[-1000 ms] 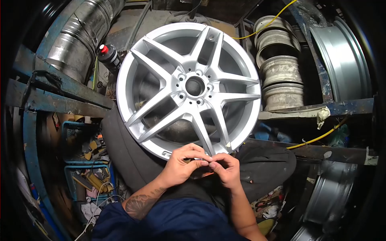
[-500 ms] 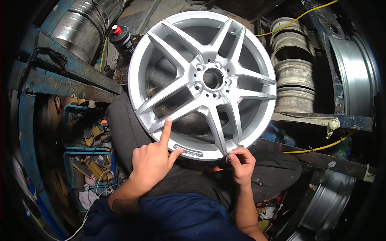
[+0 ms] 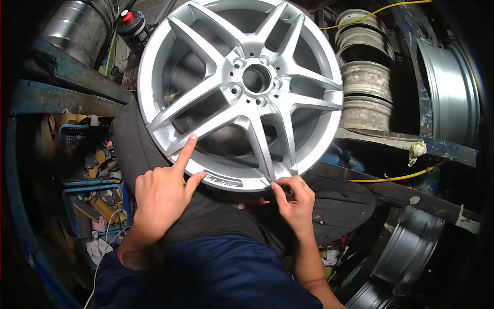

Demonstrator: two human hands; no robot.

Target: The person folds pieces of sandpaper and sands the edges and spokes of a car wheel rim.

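A silver alloy wheel (image 3: 218,113) with paired spokes lies face up over my lap. My left hand (image 3: 164,193) is at its lower left, index finger stretched onto a spoke and thumb apart at the rim, holding nothing. At the wheel's bottom edge, my right hand (image 3: 294,198) has thumb and index finger pinched at the rim; whatever is between them is too small to make out. A dark label with light markings (image 3: 222,179) is on the lower rim between my hands. A small pale yellowish piece (image 3: 294,167) shows on the rim just above my right fingers.
A black bottle with a red cap (image 3: 133,32) stands at the upper left. Stacked worn rims (image 3: 366,80) and a silver rim (image 3: 450,92) are on the right, by a yellow cable (image 3: 396,179). Blue baskets (image 3: 92,184) with scraps are at the lower left, beneath a blue metal frame (image 3: 77,98).
My hands were together at the wheel's lower edge; my left hand has moved left and pointed onto a spoke, while my right stays at the rim. The view has shifted.
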